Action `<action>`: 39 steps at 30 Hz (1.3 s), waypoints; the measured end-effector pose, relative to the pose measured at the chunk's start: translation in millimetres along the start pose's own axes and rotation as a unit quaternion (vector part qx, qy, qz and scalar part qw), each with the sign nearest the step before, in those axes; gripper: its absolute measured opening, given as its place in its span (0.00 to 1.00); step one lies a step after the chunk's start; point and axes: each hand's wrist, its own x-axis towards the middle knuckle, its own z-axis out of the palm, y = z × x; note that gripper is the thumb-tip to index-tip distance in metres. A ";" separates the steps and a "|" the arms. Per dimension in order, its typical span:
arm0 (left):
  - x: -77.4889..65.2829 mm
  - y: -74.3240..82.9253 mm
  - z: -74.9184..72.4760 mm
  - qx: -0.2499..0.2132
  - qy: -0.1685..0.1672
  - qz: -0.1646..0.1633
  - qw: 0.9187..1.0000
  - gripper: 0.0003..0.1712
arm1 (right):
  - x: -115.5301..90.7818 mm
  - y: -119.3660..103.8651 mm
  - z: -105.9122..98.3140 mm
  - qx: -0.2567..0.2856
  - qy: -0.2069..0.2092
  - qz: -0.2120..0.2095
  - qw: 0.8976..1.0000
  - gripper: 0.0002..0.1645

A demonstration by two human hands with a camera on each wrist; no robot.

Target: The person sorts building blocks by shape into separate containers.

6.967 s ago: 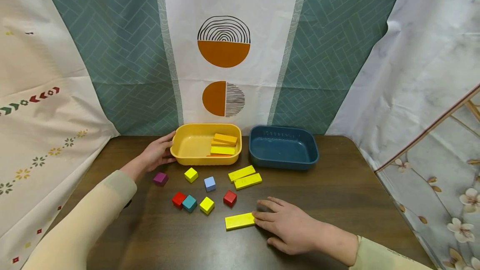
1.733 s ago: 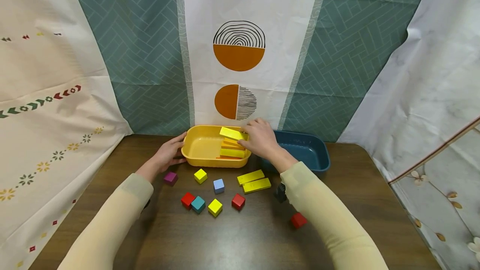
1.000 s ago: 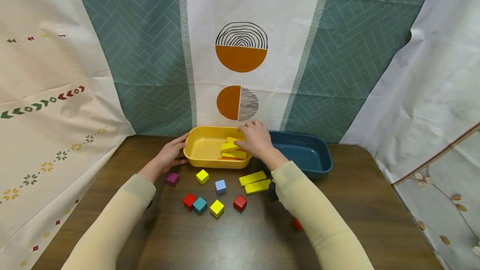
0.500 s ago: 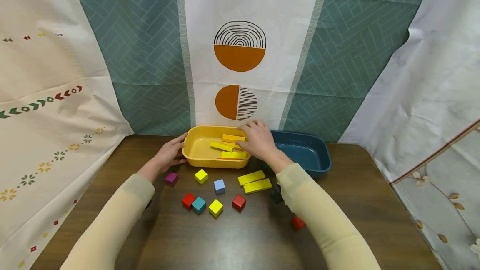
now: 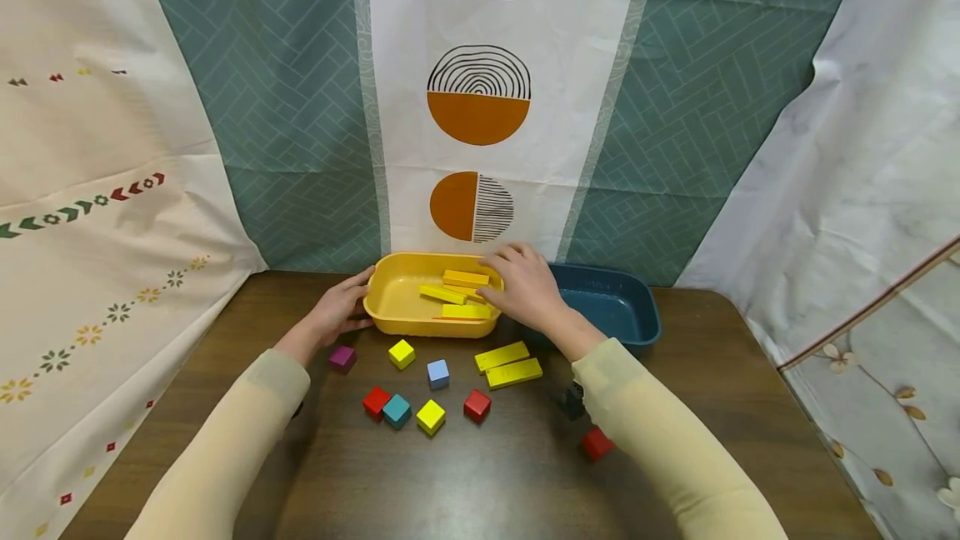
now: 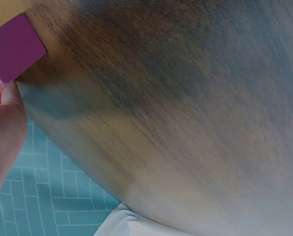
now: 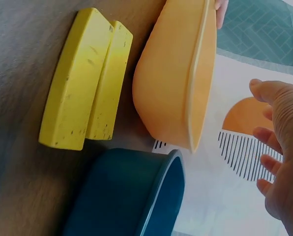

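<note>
My left hand [image 5: 336, 308] rests against the left end of the yellow bin [image 5: 401, 327], thumb toward the front and fingers toward the back. In the left wrist view, that thumb [image 6: 11, 98] appears beside the purple cube [image 6: 16, 49]. Over the bin's right end is my right hand [image 5: 525, 286], fingers spread and holding nothing. The right wrist view shows the hand [image 7: 284, 142] above the bin's rim [image 7: 191, 93]. Inside the bin, a yellow block [image 5: 441, 294] lies slanted among other yellow and orange blocks [image 5: 466, 278].
A dark blue bin [image 5: 626, 338] stands to the right. Two yellow blocks [image 5: 513, 373] lie side by side in front of the bins. Several cubes sit on the table, among them a light blue cube [image 5: 438, 373], a teal cube [image 5: 397, 411] and a red cube [image 5: 597, 443] near my right forearm.
My right hand moved from a yellow block on the table to the yellow bin, let the block go there, and has drawn back slightly right. My left hand stays at the bin.
</note>
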 end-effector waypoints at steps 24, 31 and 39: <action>4.6 -4.0 -0.5 0.002 0.000 0.004 1.000 0.33 | -63.8 7.0 -35.1 0.003 0.016 -0.084 0.996 0.27; 3.3 -1.0 0.2 0.013 0.000 0.004 1.000 0.33 | -82.2 9.5 -34.7 0.006 0.023 -0.101 0.995 0.26; 3.1 -2.0 -1.1 0.011 -0.006 0.008 1.000 0.33 | -105.1 11.8 -26.5 0.015 0.014 -0.105 0.994 0.27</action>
